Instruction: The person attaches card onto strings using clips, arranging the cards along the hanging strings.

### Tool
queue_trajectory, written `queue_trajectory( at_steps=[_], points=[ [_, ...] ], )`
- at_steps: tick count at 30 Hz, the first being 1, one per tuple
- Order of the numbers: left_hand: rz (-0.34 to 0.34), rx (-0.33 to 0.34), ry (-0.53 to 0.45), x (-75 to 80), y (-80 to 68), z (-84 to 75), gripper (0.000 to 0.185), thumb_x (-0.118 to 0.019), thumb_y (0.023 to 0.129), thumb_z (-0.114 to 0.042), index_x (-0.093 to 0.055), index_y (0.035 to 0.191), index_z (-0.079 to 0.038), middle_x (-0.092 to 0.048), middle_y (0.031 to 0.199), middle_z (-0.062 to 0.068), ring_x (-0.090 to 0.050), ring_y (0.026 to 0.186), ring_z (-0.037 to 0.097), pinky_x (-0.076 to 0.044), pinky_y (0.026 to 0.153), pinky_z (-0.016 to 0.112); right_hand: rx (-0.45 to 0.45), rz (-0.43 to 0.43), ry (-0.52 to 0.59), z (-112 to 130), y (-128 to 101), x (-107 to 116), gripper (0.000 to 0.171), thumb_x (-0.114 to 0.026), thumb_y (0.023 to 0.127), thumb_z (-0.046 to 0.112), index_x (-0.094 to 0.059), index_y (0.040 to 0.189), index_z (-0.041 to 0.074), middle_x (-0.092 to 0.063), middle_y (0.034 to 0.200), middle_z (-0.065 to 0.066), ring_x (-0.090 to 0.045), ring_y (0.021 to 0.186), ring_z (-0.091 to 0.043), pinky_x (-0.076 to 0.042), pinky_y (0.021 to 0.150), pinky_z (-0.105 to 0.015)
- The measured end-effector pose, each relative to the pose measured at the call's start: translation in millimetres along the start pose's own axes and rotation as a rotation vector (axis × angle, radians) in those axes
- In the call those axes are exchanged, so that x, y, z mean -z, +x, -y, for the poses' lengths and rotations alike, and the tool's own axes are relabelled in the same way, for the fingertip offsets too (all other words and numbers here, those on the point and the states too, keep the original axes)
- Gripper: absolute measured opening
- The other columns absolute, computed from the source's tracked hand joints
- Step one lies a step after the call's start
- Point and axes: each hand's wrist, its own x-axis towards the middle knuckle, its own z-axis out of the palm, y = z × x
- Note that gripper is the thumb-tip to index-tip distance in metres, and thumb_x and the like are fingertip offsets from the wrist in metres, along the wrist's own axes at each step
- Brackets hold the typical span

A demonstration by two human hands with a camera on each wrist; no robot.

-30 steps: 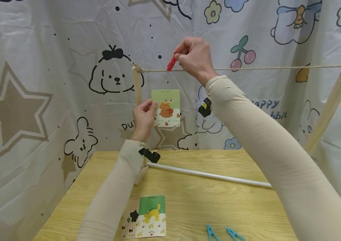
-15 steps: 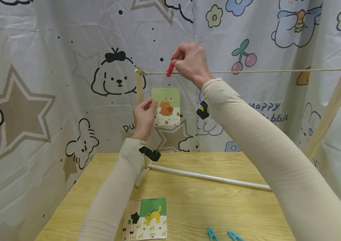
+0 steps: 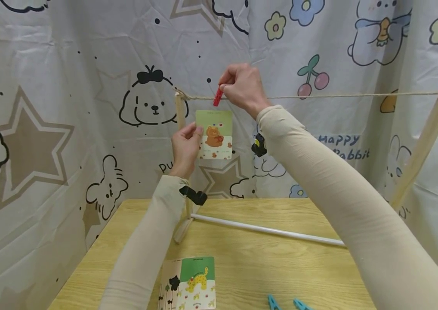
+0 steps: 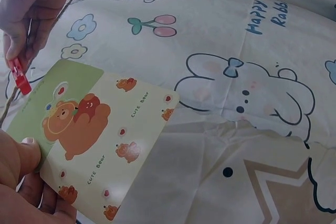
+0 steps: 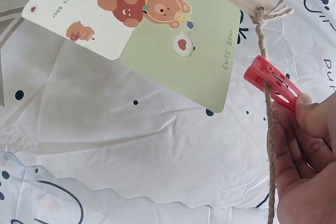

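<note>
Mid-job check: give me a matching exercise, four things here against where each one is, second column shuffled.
1. bear card
2. red clothespin
3. spotted-animal card
4. string

A. strung between two wooden posts
B. pinched by the left hand
C. on the table, overlapping another card
D. pinched by the right hand

Pairs: 1-B, 2-D, 3-C, 4-A

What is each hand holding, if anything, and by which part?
In the head view, the left hand pinches the bear card by its left edge; the right hand pinches the red clothespin by its upper end.
</note>
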Motion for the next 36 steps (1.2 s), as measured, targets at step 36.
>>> queue_trajectory(
  at_steps=[36],
  points=[
    [0.013, 0.005, -0.004, -9.5, 0.1, -9.6, 0.032, -0.069, 0.102, -0.022, -0.072, 0.132, -0.01, -0.073, 0.112, 0.005, -0.062, 0.087, 0.009, -0.048, 0.065, 0.02, -0.049, 0.168, -0.059, -2.4, 0.5, 3.1, 0.027, -0.066, 0.098, 0.024, -0.079, 0.118, 0.011, -0.077, 0.11, -0.005, -0.066, 0.095, -0.016, -0.053, 0.08, -0.025]
  ],
)
